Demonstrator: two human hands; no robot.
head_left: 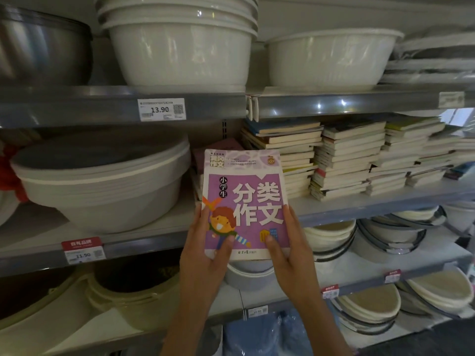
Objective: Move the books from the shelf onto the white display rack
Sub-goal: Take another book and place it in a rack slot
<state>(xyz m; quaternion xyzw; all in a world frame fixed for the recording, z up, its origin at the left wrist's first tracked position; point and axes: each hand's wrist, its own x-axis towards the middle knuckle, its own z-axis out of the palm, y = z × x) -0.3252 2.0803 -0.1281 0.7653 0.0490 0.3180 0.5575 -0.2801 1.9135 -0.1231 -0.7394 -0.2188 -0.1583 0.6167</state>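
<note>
A purple and white book (245, 191) with large white characters and a cartoon child on its cover stands upright in front of the middle shelf (359, 201). My left hand (205, 250) grips its lower left edge, thumb on the cover. My right hand (288, 247) grips its lower right edge, thumb on the cover too. Behind it, several stacks of books (347, 158) lie flat on the shelf to the right. More purple books (221, 146) sit just behind the held one. No white display rack is in view.
Stacked white basins (180, 47) fill the top shelf, with a steel bowl (43, 47) at the left. A large white basin (102, 188) sits left of the books. Lower shelves hold bowls and round lids (372, 304). Price tags (160, 109) hang on the shelf edges.
</note>
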